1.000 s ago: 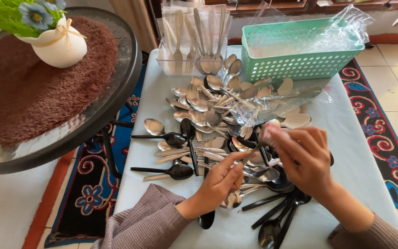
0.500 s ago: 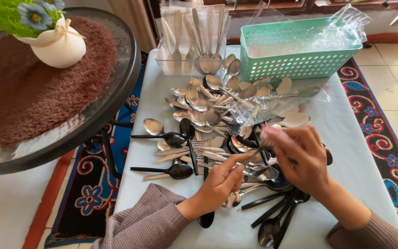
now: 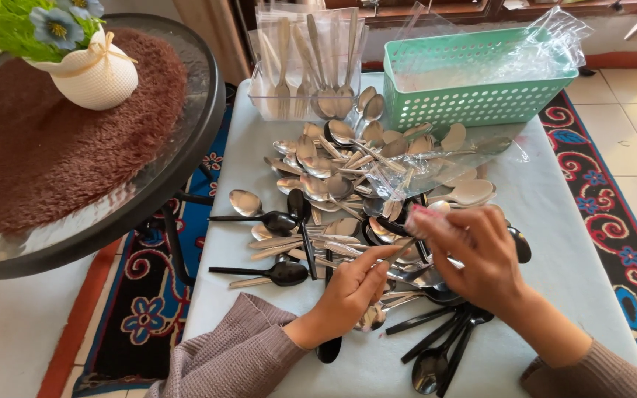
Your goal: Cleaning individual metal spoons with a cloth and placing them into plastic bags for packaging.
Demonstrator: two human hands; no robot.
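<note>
My left hand (image 3: 348,291) pinches a silver spoon (image 3: 388,259) by its handle. My right hand (image 3: 481,258), at its 3 o'clock, has its grip closed on the spoon's far end above the cutlery pile (image 3: 355,177) on the table (image 3: 554,221).

The right hand (image 3: 481,258) hides the spoons (image 3: 422,276) beneath it.

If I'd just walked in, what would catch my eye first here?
Probably the big heap of silver metal spoons and black spoons spread over the pale blue table, with the left hand and right hand working at its near edge. Behind it stands a mint-green perforated plastic basket.
</note>
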